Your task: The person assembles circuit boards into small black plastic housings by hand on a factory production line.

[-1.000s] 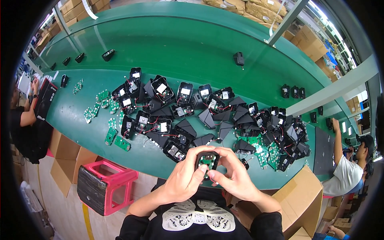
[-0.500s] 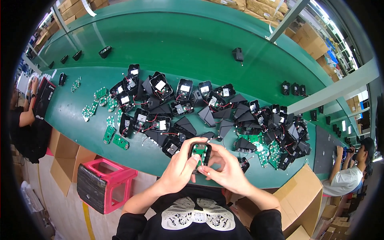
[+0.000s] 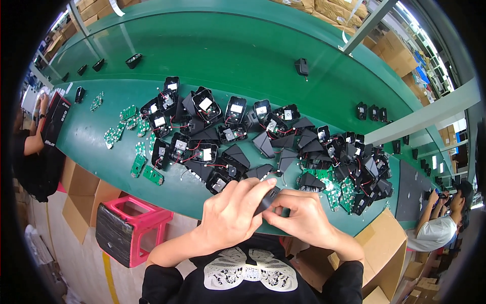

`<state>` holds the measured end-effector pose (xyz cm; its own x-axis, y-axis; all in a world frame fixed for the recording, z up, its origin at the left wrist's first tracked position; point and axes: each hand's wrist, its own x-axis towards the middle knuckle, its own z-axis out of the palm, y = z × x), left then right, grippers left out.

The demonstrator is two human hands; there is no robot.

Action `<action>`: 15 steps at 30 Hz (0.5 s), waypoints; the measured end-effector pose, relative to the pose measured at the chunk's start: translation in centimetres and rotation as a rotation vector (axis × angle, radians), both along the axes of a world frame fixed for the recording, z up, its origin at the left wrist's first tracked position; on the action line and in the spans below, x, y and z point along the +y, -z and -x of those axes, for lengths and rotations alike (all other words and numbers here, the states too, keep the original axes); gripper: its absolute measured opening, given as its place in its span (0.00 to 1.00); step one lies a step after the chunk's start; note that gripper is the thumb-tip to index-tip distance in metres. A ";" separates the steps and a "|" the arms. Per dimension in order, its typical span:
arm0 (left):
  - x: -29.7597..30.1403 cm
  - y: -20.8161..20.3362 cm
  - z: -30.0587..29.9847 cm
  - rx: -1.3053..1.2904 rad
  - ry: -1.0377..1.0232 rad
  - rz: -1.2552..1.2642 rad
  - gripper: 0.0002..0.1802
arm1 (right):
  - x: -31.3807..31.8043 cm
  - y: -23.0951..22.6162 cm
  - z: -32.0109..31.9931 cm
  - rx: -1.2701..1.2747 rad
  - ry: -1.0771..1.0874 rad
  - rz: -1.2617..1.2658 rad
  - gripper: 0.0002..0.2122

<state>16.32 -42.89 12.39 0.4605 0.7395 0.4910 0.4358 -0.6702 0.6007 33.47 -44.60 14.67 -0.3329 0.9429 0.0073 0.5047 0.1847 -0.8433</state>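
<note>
My left hand [image 3: 230, 210] is wrapped round a black plastic housing [image 3: 267, 201] near the table's front edge. The housing is tilted so its dark outer side shows, and its inside is hidden. Just to its right, my right hand [image 3: 302, 215] has its thumb and fingers pinched together close to the housing. What those fingers grip, if anything, is hidden. Beyond my hands lie several open black housings [image 3: 234, 109] with red wires and white-labelled parts inside. Loose green circuit boards [image 3: 153, 175] rest to the left, and more boards [image 3: 347, 195] lie by the right-hand pile.
A dense heap of black housings [image 3: 372, 169] covers the table's right part. Single housings [image 3: 302, 67] stand on the green conveyor [image 3: 212, 45] behind. A pink stool [image 3: 134, 230] and an open carton [image 3: 382, 238] flank me. Other people [image 3: 440, 225] work at both sides.
My left hand has turned the housing over, so the green board inside it no longer shows. My right hand has shifted slightly right, its fingers closing beside the housing.
</note>
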 end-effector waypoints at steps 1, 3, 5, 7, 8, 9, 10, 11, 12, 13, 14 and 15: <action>0.0 0.2 0.0 0.042 -0.021 -0.064 0.31 | 0.1 0.0 0.1 -0.027 -0.002 0.006 0.06; -0.1 0.3 0.0 0.100 -0.068 -0.153 0.38 | 0.2 -0.2 0.4 -0.018 0.008 0.026 0.04; -0.1 0.2 0.0 0.104 -0.067 -0.156 0.38 | 0.1 0.1 0.6 -0.010 0.016 -0.017 0.04; 0.0 0.0 0.0 0.107 -0.064 -0.161 0.37 | 0.0 0.4 0.8 -0.004 0.026 -0.061 0.04; 0.0 -0.3 -0.1 0.112 -0.072 -0.147 0.33 | -0.1 0.4 1.0 -0.006 0.036 -0.114 0.04; 0.0 -0.5 -0.2 0.118 -0.080 -0.133 0.29 | -0.2 0.4 1.1 -0.008 0.043 -0.167 0.04; 0.0 -0.5 -0.2 0.116 -0.079 -0.134 0.29 | -0.2 0.4 1.0 -0.010 0.044 -0.167 0.04; 0.1 -0.4 -0.2 0.109 -0.072 -0.139 0.32 | -0.3 0.5 0.9 -0.020 0.047 -0.163 0.04; 0.2 -0.3 -0.1 0.104 -0.069 -0.143 0.35 | -0.2 0.6 0.7 -0.028 0.044 -0.158 0.04; 0.4 -0.3 0.1 0.103 -0.072 -0.142 0.35 | 0.0 0.4 0.4 0.112 0.031 0.111 0.05; 0.5 -0.3 0.5 0.048 -0.059 -0.008 0.33 | 0.3 0.1 -0.1 0.251 0.020 0.380 0.06; 0.6 -0.5 0.8 -0.011 -0.045 0.123 0.30 | 0.6 -0.5 -1.2 0.376 0.027 0.703 0.08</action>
<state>15.51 -42.31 12.89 0.4211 0.8139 0.4003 0.4567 -0.5716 0.6817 34.68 -43.96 15.16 -0.4031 0.7760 -0.4851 0.1596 -0.4624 -0.8722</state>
